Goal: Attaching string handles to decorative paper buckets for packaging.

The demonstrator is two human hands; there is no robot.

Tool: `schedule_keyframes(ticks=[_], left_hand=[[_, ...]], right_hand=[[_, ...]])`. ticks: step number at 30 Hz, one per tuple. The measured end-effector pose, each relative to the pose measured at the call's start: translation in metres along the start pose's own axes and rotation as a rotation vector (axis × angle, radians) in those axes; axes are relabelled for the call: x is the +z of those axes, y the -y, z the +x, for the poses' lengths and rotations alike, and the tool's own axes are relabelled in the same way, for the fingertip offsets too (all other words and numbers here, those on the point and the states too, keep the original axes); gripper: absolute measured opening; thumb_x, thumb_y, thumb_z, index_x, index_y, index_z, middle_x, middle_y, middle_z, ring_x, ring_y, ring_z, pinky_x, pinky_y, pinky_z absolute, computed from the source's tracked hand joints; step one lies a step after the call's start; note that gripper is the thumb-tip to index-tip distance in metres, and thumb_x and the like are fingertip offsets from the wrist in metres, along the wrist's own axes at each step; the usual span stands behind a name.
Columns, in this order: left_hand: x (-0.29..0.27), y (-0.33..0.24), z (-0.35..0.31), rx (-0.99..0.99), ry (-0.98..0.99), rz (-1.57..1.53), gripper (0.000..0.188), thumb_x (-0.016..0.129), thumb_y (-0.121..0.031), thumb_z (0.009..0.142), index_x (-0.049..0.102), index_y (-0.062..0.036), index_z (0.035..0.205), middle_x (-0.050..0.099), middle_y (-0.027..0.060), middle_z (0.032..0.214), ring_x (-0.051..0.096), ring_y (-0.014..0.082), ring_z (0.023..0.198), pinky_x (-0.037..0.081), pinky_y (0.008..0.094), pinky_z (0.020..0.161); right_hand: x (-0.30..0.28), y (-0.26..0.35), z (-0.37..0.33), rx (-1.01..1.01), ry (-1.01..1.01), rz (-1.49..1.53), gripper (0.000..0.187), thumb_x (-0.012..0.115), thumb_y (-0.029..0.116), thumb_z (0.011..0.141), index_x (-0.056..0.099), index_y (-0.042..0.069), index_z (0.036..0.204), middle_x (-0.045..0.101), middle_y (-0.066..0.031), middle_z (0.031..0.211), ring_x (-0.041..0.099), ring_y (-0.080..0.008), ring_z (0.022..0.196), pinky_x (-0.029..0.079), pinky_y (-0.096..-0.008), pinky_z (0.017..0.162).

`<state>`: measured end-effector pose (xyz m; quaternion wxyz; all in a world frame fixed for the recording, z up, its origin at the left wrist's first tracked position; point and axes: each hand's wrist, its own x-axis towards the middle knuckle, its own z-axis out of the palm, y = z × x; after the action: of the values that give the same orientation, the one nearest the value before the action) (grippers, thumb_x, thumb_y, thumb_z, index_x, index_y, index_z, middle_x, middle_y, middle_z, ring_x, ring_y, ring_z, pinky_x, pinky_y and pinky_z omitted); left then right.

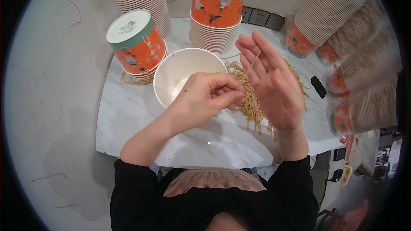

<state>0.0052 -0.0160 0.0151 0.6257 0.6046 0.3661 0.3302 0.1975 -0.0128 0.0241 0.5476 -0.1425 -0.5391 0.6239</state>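
My left hand (216,92) reaches over the right rim of an open white paper tub (165,87). Its thumb and fingertips are pinched together; whatever lies between them is too small to make out. To its right my right hand (274,85) is raised, palm showing and fingers stretched out. One thin tan string (254,61) lies across its fingers; where its lower end goes I cannot tell. Under and between the hands lies a heap of tan strings (252,110) on the marbled tabletop, partly hidden by my right hand.
Orange-and-green tubs stand upside down in stacks at the back left (137,45) and back middle (216,15). A few strings (137,79) lie by the left stack. Plastic-wrapped tub stacks (329,10) fill the right side, near a small black object (318,87). Sockets (259,17) line the wall.
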Motion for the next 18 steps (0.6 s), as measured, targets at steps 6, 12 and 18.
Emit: schedule_keyframes(ticks=[6, 12, 18], left_hand=[[-0.005, 0.006, -0.003, 0.356, -0.283, 0.566, 0.014, 0.067, -0.006, 0.096, 0.072, 0.0032, 0.105, 0.073, 0.0067, 0.093, 0.065, 0.0091, 0.076, 0.05, 0.0244, 0.064], [0.01, 0.015, -0.007, 0.403, -0.193, 0.73, 0.011, 0.064, -0.008, 0.093, 0.067, 0.002, 0.091, 0.067, 0.0176, 0.083, 0.065, 0.0337, 0.072, 0.051, 0.04, 0.064], [0.004, 0.007, -0.013, 0.373, -0.193, 0.737, 0.012, 0.06, -0.008, 0.094, 0.066, 0.0025, 0.091, 0.067, 0.0183, 0.079, 0.067, 0.0362, 0.072, 0.051, 0.0415, 0.065]], right_hand=[[-0.023, 0.033, -0.007, -0.041, 0.011, -1.622, 0.056, 0.073, 0.028, 0.091, 0.058, -0.005, 0.133, 0.063, -0.0219, 0.114, 0.061, -0.0363, 0.105, 0.048, -0.0438, 0.088], [0.003, 0.0, -0.009, -0.102, 0.274, -1.099, 0.046, 0.051, -0.011, 0.089, 0.052, -0.001, 0.134, 0.052, -0.0186, 0.125, 0.055, -0.0339, 0.116, 0.043, -0.038, 0.105], [0.004, 0.0, -0.014, 0.308, 0.123, -0.714, 0.029, 0.05, 0.0, 0.1, 0.05, -0.002, 0.13, 0.058, -0.0136, 0.116, 0.063, -0.0207, 0.103, 0.05, -0.0326, 0.091]])
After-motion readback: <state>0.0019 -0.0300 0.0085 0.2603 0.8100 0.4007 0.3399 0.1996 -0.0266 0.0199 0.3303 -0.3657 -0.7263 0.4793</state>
